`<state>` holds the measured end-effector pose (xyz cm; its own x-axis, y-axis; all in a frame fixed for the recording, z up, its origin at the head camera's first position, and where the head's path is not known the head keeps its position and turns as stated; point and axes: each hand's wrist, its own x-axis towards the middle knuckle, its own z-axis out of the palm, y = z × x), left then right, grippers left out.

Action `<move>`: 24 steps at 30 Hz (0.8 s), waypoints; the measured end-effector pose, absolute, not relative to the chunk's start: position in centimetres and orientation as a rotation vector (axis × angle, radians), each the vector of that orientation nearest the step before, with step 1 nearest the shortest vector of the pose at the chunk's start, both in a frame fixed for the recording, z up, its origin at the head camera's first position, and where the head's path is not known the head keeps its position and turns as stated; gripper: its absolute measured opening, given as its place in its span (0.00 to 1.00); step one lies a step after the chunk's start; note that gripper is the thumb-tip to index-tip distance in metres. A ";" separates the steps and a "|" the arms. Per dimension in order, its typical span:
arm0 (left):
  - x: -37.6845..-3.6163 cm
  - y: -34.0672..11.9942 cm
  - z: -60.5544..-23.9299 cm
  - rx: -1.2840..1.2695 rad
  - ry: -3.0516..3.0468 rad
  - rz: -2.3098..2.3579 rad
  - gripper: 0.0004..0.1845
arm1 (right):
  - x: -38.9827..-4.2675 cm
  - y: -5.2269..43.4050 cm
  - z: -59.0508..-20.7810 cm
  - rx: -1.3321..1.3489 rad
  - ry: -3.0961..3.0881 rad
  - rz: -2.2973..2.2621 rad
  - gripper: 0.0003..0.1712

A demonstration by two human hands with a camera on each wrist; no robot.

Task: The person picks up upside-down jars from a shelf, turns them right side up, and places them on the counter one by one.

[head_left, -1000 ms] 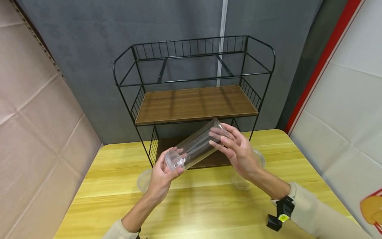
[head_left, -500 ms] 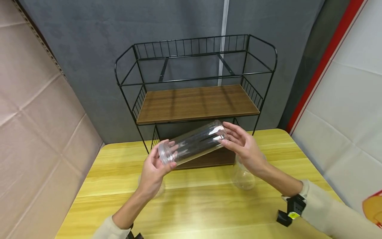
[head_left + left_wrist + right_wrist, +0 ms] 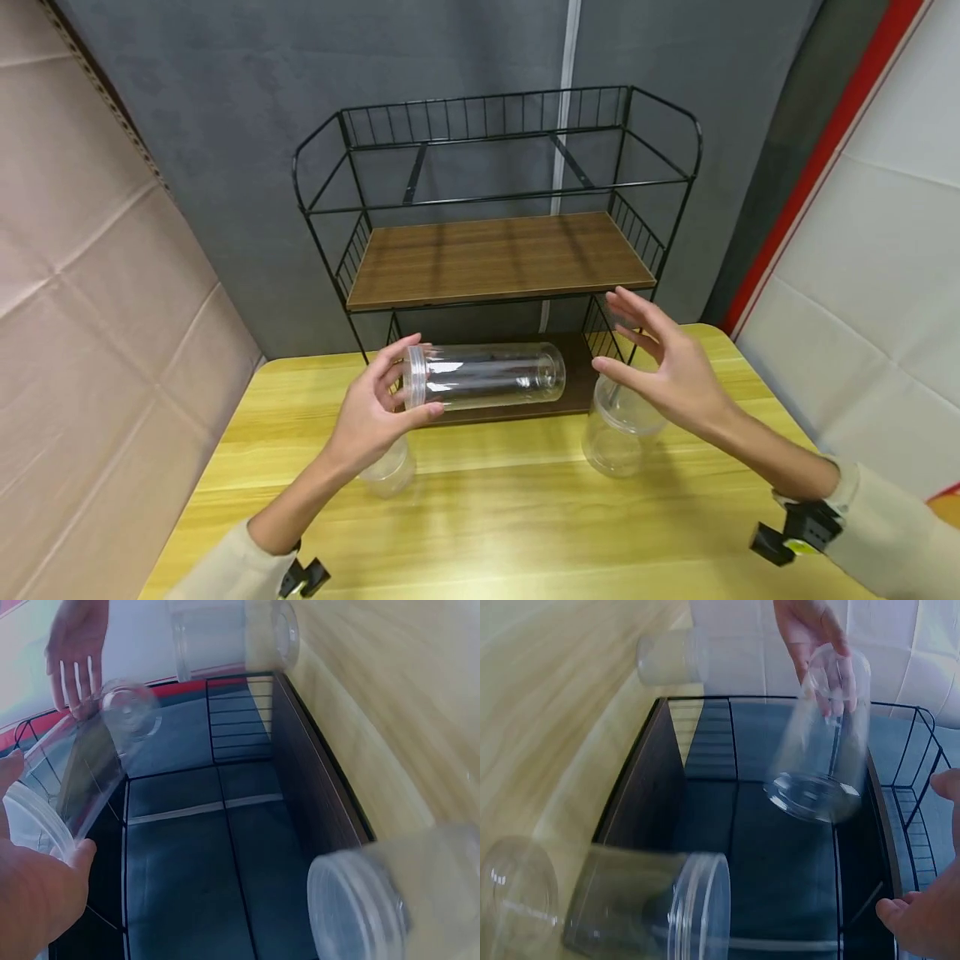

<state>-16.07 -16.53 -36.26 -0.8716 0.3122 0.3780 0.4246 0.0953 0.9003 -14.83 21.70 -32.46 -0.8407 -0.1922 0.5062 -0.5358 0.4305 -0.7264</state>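
A tall clear plastic jar lies level in the air before the rack's lower tier. My left hand grips its ridged, lidded end, thumb below and fingers behind. Beyond the jar's round base, my right hand is spread, apart from it and holding nothing; the right wrist view shows the same gap between that hand and the jar. Below the right hand stands a wider clear jar, its top partly covered by the hand. A smaller clear jar stands under the left hand, mostly hidden.
A black wire rack stands at the back of the yellow wooden table. Its brown middle shelf is above the held jar, and a darker lower shelf is behind it. A grey curtain hangs behind.
My right hand has let go of the jar's base and drawn away to the right. The jar has turned from slanting to level, still in my left hand, which has moved slightly left.
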 end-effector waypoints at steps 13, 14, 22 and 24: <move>-17.0 -16.6 -34.6 -0.858 -2.560 -1.321 0.52 | -15.4 25.6 -31.3 0.458 -2.040 1.117 0.51; -17.1 -16.5 -34.4 -0.867 -2.575 -1.281 0.52 | -15.5 25.9 -31.2 0.441 -2.045 1.107 0.51; -17.9 -15.5 -34.4 -0.982 -2.666 -1.061 0.52 | -17.4 27.6 -30.2 0.306 -2.313 1.102 0.57; -18.0 -15.2 -34.6 -1.012 -2.687 -1.046 0.52 | -18.0 27.9 -30.0 0.293 -2.398 1.139 0.58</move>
